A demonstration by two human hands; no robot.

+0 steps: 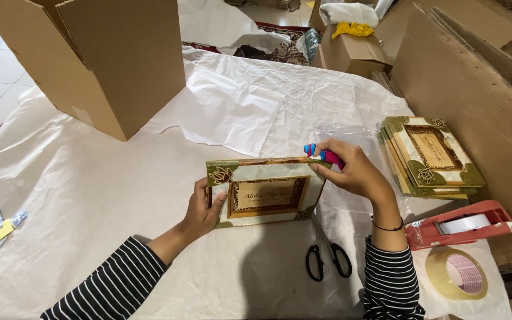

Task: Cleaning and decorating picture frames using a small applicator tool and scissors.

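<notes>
I see my left hand point(201, 208) gripping the plaque point(265, 191) by its left edge above the tabletop point(90, 189) — right hand point(351, 172) steadies its top corner, grip closed round a pink-blue tool point(324, 154).

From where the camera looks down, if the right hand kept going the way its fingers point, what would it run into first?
The right hand, holding a pink and blue tool, points leftward along the top edge of the decorated plaque. That edge comes first; beyond it lies white wrapping paper, then the cardboard box. Depth is unclear.
</notes>
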